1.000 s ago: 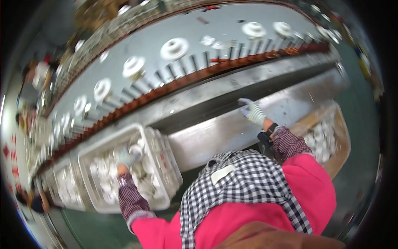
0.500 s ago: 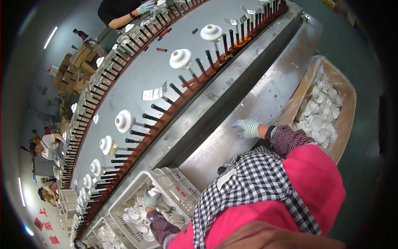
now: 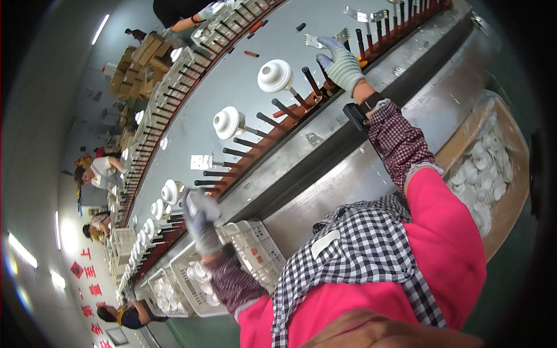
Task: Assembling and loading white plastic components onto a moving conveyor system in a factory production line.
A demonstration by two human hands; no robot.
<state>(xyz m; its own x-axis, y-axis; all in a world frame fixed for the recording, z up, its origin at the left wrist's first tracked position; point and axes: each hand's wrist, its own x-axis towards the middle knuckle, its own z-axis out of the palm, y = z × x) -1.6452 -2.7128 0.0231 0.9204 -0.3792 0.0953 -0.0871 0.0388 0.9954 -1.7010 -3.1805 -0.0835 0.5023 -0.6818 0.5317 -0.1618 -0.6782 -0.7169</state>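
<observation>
Crate [image 3: 264,246] with loose white pieces [image 3: 201,272] stands at lower left; above it, the left hand [image 3: 203,223] is blurred, and I cannot tell whether it grips one. A steady path should keep it off the white knob [image 3: 172,191] just beside it. Farther up, right of centre, the right hand [image 3: 342,65] spreads thumb and fingers apart by a metal bracket [image 3: 312,40], contact unclear; a light pinch should spare the neighbouring rods [image 3: 360,42]

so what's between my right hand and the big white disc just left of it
In the head view, a black-tipped peg stands between the right hand and that white disc.
</observation>
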